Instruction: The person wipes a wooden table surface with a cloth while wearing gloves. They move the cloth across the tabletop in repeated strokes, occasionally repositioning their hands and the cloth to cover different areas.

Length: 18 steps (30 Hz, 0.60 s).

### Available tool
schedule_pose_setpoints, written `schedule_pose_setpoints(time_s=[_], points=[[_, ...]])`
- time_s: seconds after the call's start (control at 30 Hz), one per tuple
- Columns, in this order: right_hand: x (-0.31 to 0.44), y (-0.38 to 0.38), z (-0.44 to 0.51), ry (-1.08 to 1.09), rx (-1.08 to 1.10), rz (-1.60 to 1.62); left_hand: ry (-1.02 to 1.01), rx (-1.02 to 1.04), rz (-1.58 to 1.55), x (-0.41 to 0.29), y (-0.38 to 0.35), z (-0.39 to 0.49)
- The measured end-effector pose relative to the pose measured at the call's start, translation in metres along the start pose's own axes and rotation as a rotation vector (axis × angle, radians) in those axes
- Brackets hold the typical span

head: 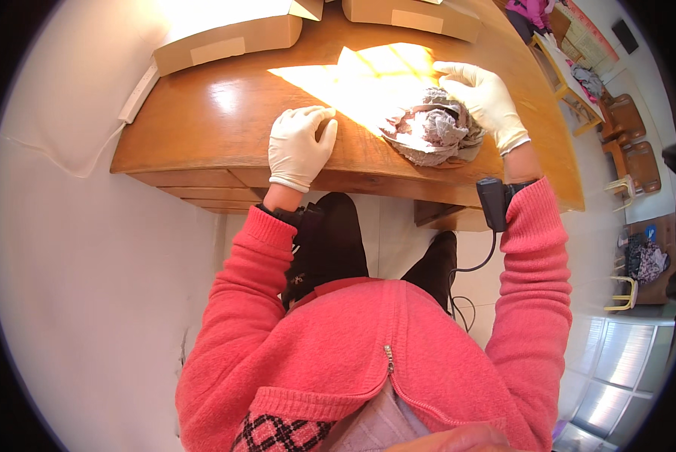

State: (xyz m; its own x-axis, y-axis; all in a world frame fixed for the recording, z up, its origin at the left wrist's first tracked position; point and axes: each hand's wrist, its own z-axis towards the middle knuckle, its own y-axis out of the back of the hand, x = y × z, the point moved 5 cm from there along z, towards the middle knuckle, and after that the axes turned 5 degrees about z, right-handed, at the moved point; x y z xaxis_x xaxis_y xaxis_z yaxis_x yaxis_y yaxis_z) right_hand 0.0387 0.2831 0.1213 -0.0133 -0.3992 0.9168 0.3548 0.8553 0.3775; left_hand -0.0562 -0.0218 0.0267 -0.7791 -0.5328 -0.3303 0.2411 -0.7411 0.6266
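My left hand, in a cream-coloured thin glove, rests on the wooden desk near its front edge. Its fingers curl loosely, the thumb stands apart, and nothing shows in its grasp. A crumpled heap of grey and pinkish cloth lies on the right part of the desktop. Over the heap's far right side is my right hand, gloved the same way, with a gap between thumb and forefinger. Whether its palm touches the cloth is hidden. Strong sunlight washes out the desktop left of the heap.
Two cardboard boxes stand along the desk's far side. A white power strip lies at the left edge by the wall. A cable hangs from the device at my right wrist. Far right, a person stands by another table.
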Motion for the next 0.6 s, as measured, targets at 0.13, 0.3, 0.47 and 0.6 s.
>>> schedule_pose_setpoints(time_s=[0.13,0.3,0.47,0.6], points=[[-0.003,-0.013,-0.014,-0.014,0.072,-0.630,0.001,-0.010,0.005,0.000,0.000,-0.001],[-0.008,-0.032,-0.031,-0.031,0.152,-0.953,0.000,-0.004,0.002,0.001,0.000,-0.001],[0.027,0.012,-0.025,0.249,-0.186,-0.417,-0.011,-0.022,-0.003,0.001,0.000,-0.002],[0.031,0.033,-0.030,0.393,-0.288,-0.058,-0.009,-0.025,-0.008,0.001,0.000,-0.002]])
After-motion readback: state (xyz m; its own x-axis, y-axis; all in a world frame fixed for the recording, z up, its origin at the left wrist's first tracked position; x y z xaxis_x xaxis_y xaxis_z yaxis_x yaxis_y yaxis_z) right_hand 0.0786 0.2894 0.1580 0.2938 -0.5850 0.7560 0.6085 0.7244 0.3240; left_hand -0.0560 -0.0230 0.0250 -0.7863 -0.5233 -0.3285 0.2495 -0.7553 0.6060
